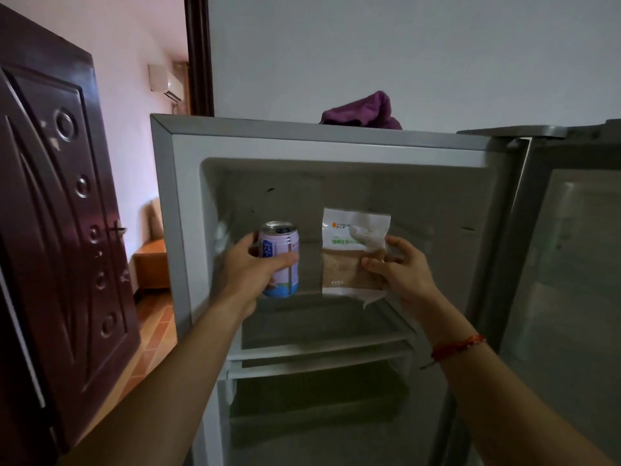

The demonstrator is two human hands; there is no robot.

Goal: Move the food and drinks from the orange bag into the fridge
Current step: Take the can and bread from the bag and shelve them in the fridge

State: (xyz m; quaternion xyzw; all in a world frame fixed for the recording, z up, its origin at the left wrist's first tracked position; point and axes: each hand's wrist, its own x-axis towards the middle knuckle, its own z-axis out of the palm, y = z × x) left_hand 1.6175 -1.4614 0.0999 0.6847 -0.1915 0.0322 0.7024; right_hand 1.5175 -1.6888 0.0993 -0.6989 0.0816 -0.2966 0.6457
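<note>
Faces the open fridge point(183, 203), with the fridge door point(571, 264) swung out to the right. Grips an upright lilac drink can point(276, 245) in the left hand point(250, 267): fingers curled round its far side, thumb pressed across the near face. Pinches a clear food packet point(351, 260) by its right edge in the right hand point(401, 274), thumb on the front, fingers folded behind. Holds both at the mouth of the upper compartment, can left, packet right, apart, above the top shelf point(319, 348) and resting on nothing; cannot tell how deep inside. Wears a red cord point(460, 344) on the right wrist. Notes a purple cloth point(363, 111) on the fridge top and a dark wooden door point(60, 230) at the left.
</note>
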